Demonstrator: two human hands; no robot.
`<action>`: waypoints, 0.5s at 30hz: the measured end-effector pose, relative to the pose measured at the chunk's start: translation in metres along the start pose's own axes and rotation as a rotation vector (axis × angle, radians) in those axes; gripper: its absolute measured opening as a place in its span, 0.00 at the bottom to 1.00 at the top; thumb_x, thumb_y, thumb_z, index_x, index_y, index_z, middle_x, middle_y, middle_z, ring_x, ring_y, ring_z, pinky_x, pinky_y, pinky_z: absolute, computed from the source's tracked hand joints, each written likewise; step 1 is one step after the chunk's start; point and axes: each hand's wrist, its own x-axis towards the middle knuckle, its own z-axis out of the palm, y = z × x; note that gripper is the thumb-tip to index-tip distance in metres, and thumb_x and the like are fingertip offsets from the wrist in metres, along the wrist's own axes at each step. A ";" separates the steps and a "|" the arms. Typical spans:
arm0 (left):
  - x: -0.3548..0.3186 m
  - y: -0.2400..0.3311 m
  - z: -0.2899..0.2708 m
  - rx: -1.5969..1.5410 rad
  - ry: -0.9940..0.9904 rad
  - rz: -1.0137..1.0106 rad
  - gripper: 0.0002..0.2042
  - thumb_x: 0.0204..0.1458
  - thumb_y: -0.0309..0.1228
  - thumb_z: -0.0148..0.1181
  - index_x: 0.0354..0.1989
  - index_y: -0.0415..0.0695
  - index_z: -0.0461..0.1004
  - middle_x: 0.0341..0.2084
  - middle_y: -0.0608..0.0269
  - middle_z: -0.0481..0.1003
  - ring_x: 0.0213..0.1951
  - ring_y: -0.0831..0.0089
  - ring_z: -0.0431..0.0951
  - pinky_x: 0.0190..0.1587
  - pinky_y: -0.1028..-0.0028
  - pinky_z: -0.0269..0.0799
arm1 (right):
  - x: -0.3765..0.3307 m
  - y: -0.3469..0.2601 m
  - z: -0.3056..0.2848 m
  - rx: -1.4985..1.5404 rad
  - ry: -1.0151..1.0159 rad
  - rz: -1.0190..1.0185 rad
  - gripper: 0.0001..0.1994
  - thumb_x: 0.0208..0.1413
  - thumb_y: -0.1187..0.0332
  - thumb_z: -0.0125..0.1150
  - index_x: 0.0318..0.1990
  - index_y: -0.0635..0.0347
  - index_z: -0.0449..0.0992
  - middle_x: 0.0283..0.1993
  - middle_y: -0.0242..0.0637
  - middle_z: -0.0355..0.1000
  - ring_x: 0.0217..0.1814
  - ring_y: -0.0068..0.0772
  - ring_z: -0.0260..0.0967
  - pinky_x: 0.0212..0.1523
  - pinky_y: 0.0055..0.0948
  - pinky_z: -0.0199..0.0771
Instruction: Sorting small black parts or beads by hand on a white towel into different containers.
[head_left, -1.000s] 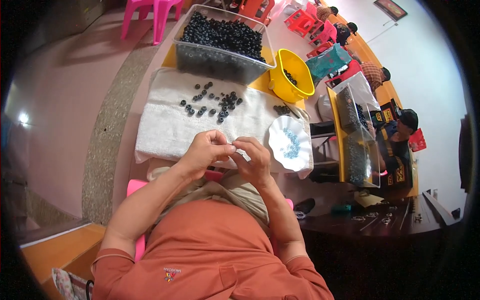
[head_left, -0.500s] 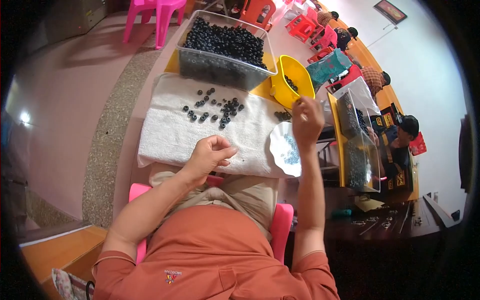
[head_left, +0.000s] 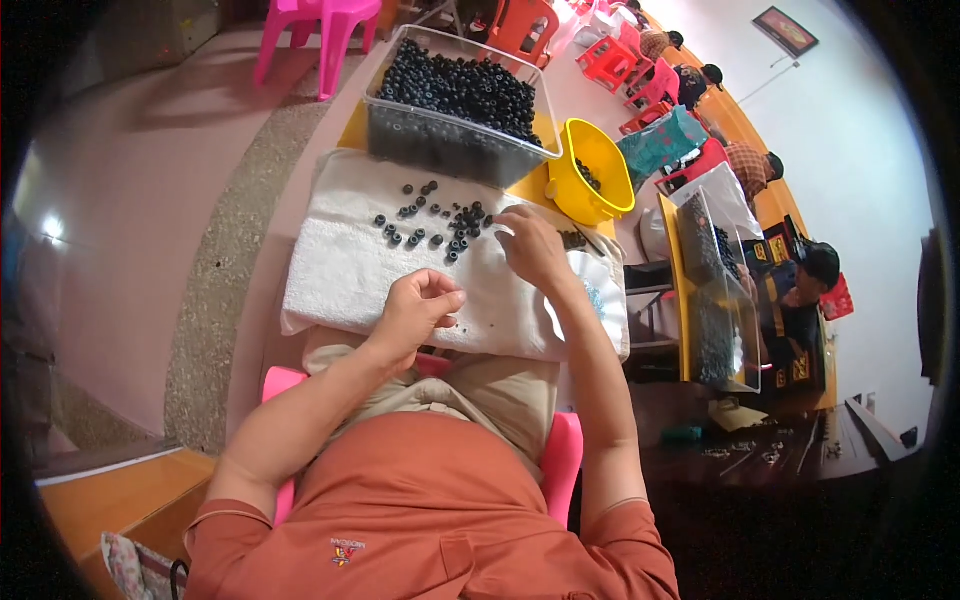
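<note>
While the left hand (head_left: 420, 305) stays pinched shut, contents hidden, the right hand (head_left: 530, 245) reaches half-open fingers toward loose black beads (head_left: 440, 225) spread on the white towel (head_left: 340, 270).

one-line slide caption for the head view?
Right hand reaches small black ring-shaped beads on white towel; left hand stays pinched.

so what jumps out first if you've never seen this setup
Probably the clear plastic bin heaped with small black beads at the far edge of the work surface, with a yellow bowl just to its right. Nearer, a scatter of loose black beads lies on a white towel, where the right hand reaches toward them and the left hand is curled closed.
</note>
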 end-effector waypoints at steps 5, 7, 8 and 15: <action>0.002 -0.003 -0.001 0.014 -0.012 0.019 0.06 0.53 0.26 0.64 0.34 0.44 0.72 0.29 0.70 0.75 0.30 0.83 0.73 0.33 0.80 0.73 | 0.014 0.007 0.017 -0.124 -0.037 0.037 0.12 0.54 0.69 0.59 0.46 0.58 0.78 0.47 0.44 0.74 0.49 0.51 0.71 0.48 0.43 0.72; 0.003 -0.003 -0.002 0.024 -0.023 0.022 0.07 0.53 0.27 0.65 0.34 0.45 0.72 0.29 0.70 0.75 0.30 0.84 0.74 0.33 0.81 0.74 | 0.019 0.011 0.020 -0.223 -0.152 0.050 0.11 0.53 0.69 0.60 0.44 0.59 0.78 0.46 0.46 0.74 0.47 0.52 0.72 0.46 0.44 0.72; 0.002 -0.003 -0.001 0.016 -0.021 0.013 0.07 0.53 0.27 0.65 0.34 0.45 0.72 0.29 0.70 0.75 0.30 0.84 0.74 0.33 0.82 0.74 | 0.018 0.013 0.021 -0.224 -0.149 0.049 0.11 0.53 0.69 0.60 0.44 0.59 0.78 0.46 0.46 0.74 0.47 0.52 0.72 0.46 0.44 0.72; 0.001 0.000 -0.001 0.022 0.002 -0.009 0.07 0.53 0.27 0.65 0.35 0.45 0.71 0.30 0.70 0.75 0.30 0.83 0.74 0.33 0.81 0.74 | 0.001 0.009 0.015 -0.025 -0.119 0.051 0.10 0.47 0.70 0.62 0.37 0.61 0.78 0.40 0.49 0.74 0.43 0.53 0.73 0.44 0.45 0.72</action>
